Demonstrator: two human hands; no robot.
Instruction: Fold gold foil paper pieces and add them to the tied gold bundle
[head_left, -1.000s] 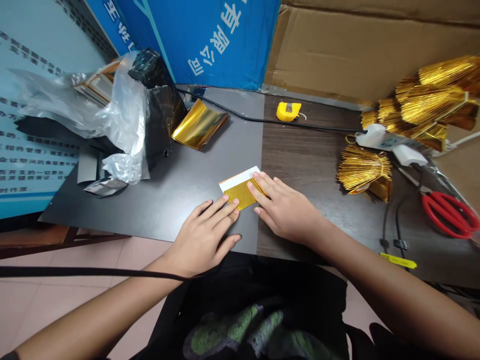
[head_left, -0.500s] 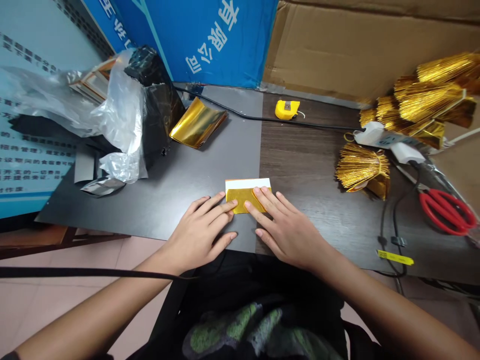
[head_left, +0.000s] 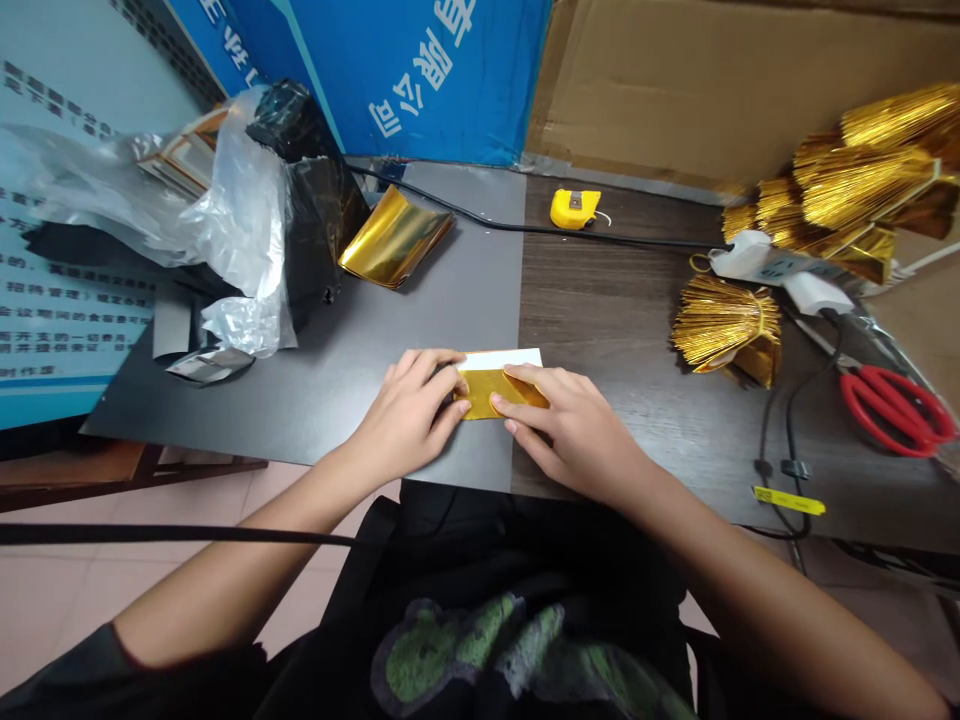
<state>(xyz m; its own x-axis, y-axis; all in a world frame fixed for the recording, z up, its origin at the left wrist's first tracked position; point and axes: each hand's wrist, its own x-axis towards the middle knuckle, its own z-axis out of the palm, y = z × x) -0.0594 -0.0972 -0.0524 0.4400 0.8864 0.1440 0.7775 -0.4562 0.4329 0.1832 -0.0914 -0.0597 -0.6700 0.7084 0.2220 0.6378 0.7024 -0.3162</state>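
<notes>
Okay, rectangular gold-foil sheet (head_left: 482, 384) with a white paper strip (head_left: 504, 358) along its far edge is on the grey and brown wood-grain bench (head_left: 427, 320). Should be light, floppy, slippery, crease-prone; I'd take it by the short ends. Right grip (head_left: 579, 430): fingers spread, pressing on top. Left grip (head_left: 409, 415): fingers curled at the left end; can't tell if pinching. Half a second ago they lay straighter.
</notes>
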